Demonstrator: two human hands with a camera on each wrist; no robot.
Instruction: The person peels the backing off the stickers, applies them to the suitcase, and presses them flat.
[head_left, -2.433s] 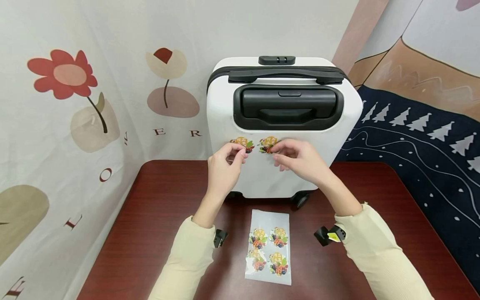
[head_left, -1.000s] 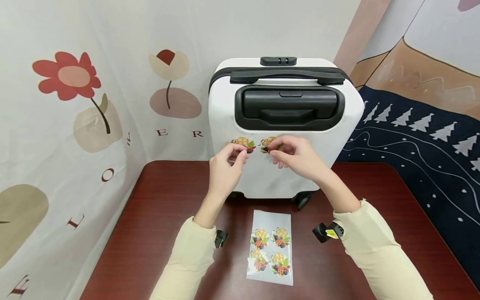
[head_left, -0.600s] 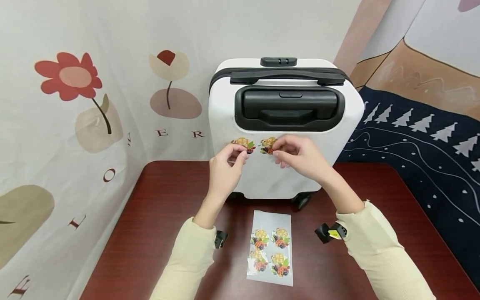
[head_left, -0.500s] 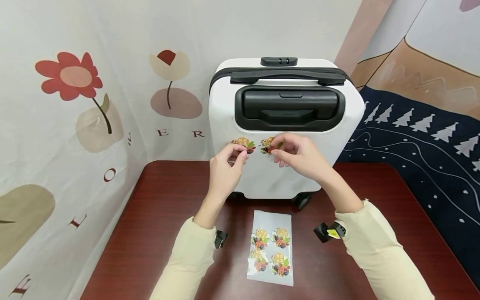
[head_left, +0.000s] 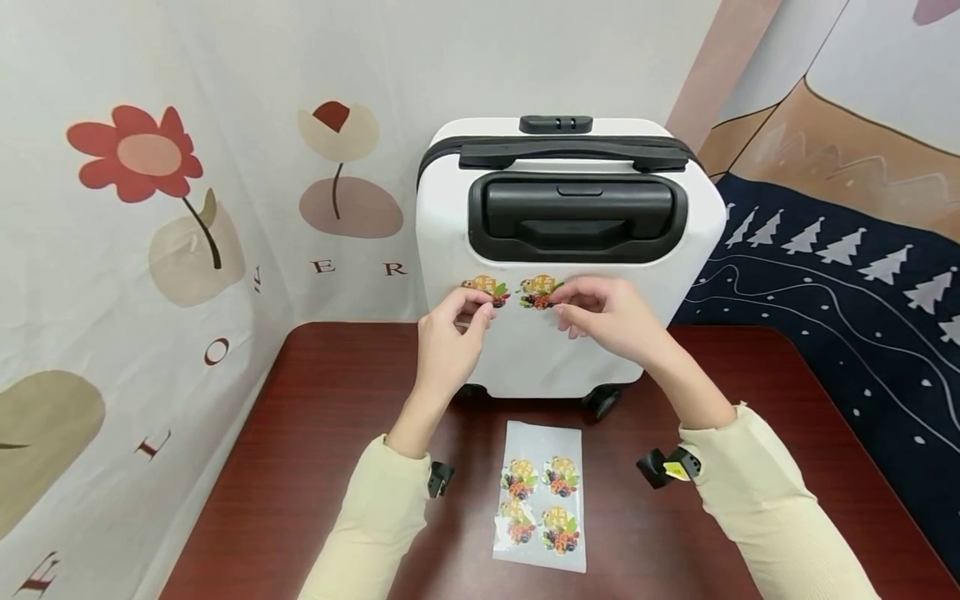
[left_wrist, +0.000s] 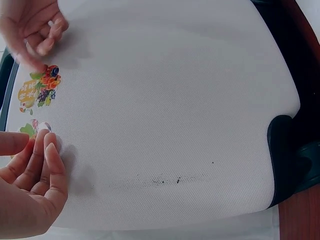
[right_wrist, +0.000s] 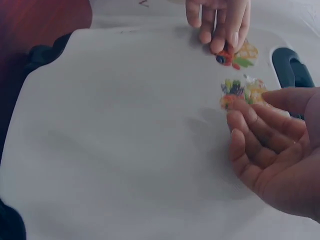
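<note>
A white suitcase (head_left: 555, 350) stands upright on the table, two round fruit stickers on its front below the black handle recess. My left hand (head_left: 452, 337) rests its fingertips on the lower part of the left sticker (head_left: 483, 286), hiding some of it. At the lower right edge of the right sticker (head_left: 537, 292) are the fingertips of my right hand (head_left: 611, 312); in the right wrist view this sticker (right_wrist: 234, 87) lies against the case, partly covered by fingers. Both hands have loosely bent fingers. Whether either pinches a sticker edge is hard to see.
On the red-brown table (head_left: 337, 433), a backing sheet (head_left: 540, 437) with several matching stickers lies in front of the suitcase. Black wheels (head_left: 602, 402) show under the case. Printed cloth (head_left: 360, 50) hangs behind and at both sides.
My right hand has shifted slightly right and down across the right sticker, uncovering more of it. The left hand stays at the left sticker. Suitcase and backing sheet stay in place.
</note>
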